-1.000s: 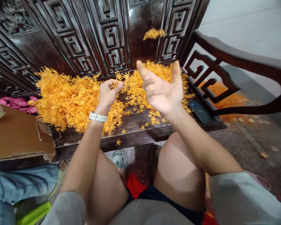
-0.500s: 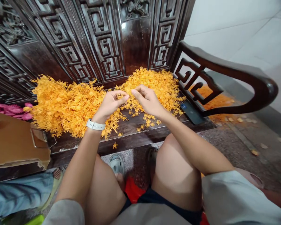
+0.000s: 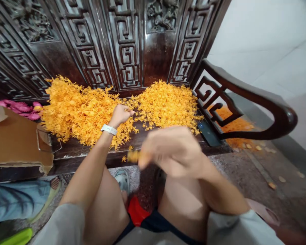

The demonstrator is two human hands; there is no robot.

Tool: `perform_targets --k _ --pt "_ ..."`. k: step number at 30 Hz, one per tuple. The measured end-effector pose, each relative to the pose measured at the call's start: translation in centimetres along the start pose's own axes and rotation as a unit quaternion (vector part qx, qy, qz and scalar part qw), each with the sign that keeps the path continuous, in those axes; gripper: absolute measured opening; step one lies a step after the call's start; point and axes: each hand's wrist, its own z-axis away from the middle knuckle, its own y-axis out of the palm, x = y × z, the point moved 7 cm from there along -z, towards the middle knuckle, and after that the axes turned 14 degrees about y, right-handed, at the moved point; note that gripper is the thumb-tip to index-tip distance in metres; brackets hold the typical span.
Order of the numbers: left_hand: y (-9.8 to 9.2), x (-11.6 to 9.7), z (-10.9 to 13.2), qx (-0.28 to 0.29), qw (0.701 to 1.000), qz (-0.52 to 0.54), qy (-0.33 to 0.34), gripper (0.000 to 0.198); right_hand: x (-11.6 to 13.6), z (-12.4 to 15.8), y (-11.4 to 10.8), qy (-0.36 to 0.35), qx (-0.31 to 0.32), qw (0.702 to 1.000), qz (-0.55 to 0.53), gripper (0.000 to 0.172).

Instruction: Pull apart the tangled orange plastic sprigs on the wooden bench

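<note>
On the dark wooden bench lie two heaps of curly yellow-orange plastic-looking flower pieces: a taller left heap and a right heap of smaller loose ones. My left hand, with a pale watch band at the wrist, is closed in a pinch between the heaps; what its fingers hold, if anything, is too small to make out. Blurred by motion, my right hand is raised above my knees at the bench's front edge. At its fingertips shows a smeared yellow-orange flower piece.
A cardboard box stands at the left, with pink flowers behind it. A dark phone lies by the carved armrest. Beyond the armrest, an orange heap covers floor. Another person's leg is at lower left.
My right hand has come away from my left, moving down and toward me with a flower piece. My left hand stays near the heaps. The view has shifted slightly.
</note>
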Motion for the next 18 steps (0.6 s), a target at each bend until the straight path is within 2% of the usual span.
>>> perform_targets --k 1,2,3,4,5,6,8,9,10,11,12,13,14,16,18 --pt "-0.4 0.7 -0.1 -0.005 1.0 0.002 -0.018 0.023 0.5 0.3 0.9 -0.009 0.123 0.992 -0.033 0.015" --pt "-0.7 1.0 -0.2 -0.013 1.0 0.001 -0.027 0.025 0.3 0.4 1.2 -0.005 0.209 0.975 -0.072 0.015" --pt "-0.8 0.8 -0.3 -0.02 0.999 0.003 -0.026 0.027 -0.8 -0.1 0.5 0.017 0.237 0.964 -0.12 0.029" --pt "-0.7 0.4 -0.4 -0.018 1.0 0.01 -0.014 0.03 -2.6 -1.1 -0.9 0.049 0.207 0.96 -0.182 0.043" --pt "-0.4 -0.3 -0.4 -0.009 1.0 0.016 -0.001 0.032 -5.0 -2.5 -3.1 0.085 0.111 0.955 -0.26 0.052" --pt "0.0 -0.9 -0.4 0.002 1.0 0.017 0.012 0.034 -7.9 -3.5 -5.6 0.121 -0.018 0.933 -0.337 0.057" --pt "0.8 -2.1 -0.2 0.026 0.999 0.009 0.035 0.033 -13.2 -4.3 -8.2 0.187 -0.175 0.853 -0.455 0.06" --pt "1.1 -2.5 -0.1 0.036 0.998 0.002 0.041 0.032 -15.5 -4.3 -8.6 0.226 -0.224 0.811 -0.492 0.057" --pt "1.4 -2.8 0.1 0.048 0.998 -0.005 0.043 0.031 -17.2 -4.2 -8.5 0.261 -0.25 0.78 -0.511 0.049" --pt "1.7 -3.0 0.3 0.059 0.997 -0.01 0.044 0.029 -18.4 -4.0 -8.1 0.29 -0.262 0.758 -0.522 0.04" --pt "1.9 -3.3 0.4 0.069 0.996 -0.01 0.048 0.028 -19.1 -3.8 -7.8 0.307 -0.266 0.75 -0.522 0.032" --pt "2.1 -3.7 0.5 0.077 0.995 -0.007 0.056 0.027 -19.4 -3.7 -7.6 0.307 -0.269 0.757 -0.51 0.025" --pt "2.3 -4.1 0.6 0.086 0.994 -0.004 0.067 0.026 -19.2 -3.7 -7.6 0.295 -0.274 0.777 -0.484 0.02" --pt "2.6 -4.9 0.7 0.104 0.991 0.001 0.08 0.026 -18.2 -3.8 -8.0 0.253 -0.282 0.838 -0.393 0.017" --pt "3.2 -5.3 0.8 0.129 0.989 0.003 0.079 0.027 -17.0 -4.1 -8.1 0.226 -0.262 0.894 -0.286 0.018"
